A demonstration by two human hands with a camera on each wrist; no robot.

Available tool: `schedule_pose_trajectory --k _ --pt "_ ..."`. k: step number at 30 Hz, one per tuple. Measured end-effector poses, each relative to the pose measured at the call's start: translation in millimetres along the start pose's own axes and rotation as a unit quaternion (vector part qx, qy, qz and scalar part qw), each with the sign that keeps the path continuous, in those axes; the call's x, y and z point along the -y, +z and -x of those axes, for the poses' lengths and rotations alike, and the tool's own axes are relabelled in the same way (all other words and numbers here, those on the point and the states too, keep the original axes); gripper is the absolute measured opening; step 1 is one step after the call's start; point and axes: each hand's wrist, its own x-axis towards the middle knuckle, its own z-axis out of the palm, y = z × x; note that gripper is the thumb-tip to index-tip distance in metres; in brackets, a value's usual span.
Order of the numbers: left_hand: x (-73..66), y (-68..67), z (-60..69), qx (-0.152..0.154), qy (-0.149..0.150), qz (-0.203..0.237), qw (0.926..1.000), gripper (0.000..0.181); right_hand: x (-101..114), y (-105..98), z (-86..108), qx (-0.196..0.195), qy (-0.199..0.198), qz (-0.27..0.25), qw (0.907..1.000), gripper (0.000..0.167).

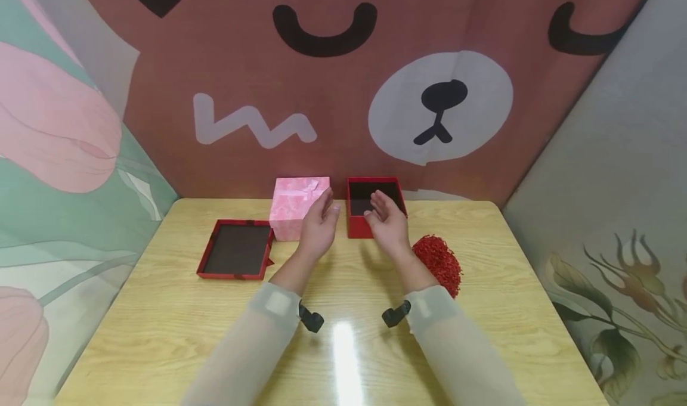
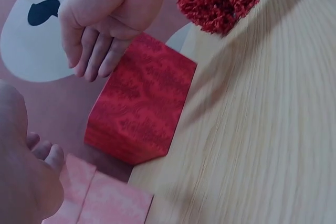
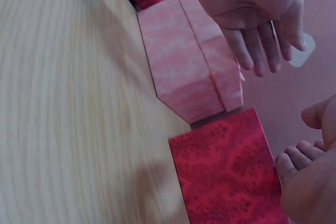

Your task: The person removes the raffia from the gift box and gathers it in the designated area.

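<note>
Both hands hover above the table with palms turned toward each other and nothing held. My left hand is raised in front of the pink gift box, which has a lid and a bow on top. Over the front of the open red box is my right hand, its fingers loosely extended. That box has a dark inside and a damask pattern on its outer walls, seen in the left wrist view. Beside the right forearm lies a heap of red shredded paper, partly hidden by the arm.
A red box lid lies with its dark inside up at the left, close to the pink box. The wooden table meets a wall hanging with a bear face right behind the boxes.
</note>
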Motion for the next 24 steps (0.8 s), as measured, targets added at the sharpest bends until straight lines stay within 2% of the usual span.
schedule_pose_trajectory --k 4,5,7,11,20,24 --pt "-0.2 -13.0 1.6 -0.019 -0.004 0.003 0.9998 0.051 23 9 12.4 0.015 0.002 -0.002 0.9999 0.058" --pt "0.1 -16.9 1.8 -0.022 -0.004 0.001 0.9998 0.051 23 13 13.4 0.015 0.000 -0.002 0.9999 0.058" --pt "1.5 -24.8 1.3 -0.029 -0.003 -0.002 0.9996 0.050 23 19 14.3 0.016 -0.002 -0.003 0.9999 0.057" --pt "4.0 -40.4 -0.4 -0.045 0.008 -0.012 0.9989 0.050 3 33 7.8 0.019 -0.001 0.000 0.9998 0.056" --pt "10.5 -70.2 0.5 -0.096 0.025 -0.065 0.9929 0.047 4 51 11.4 0.040 -0.001 0.018 0.9990 0.056" --pt "14.5 -82.6 1.3 -0.112 0.012 -0.083 0.9902 0.047 3 58 13.3 0.052 0.000 0.033 0.9981 0.057"
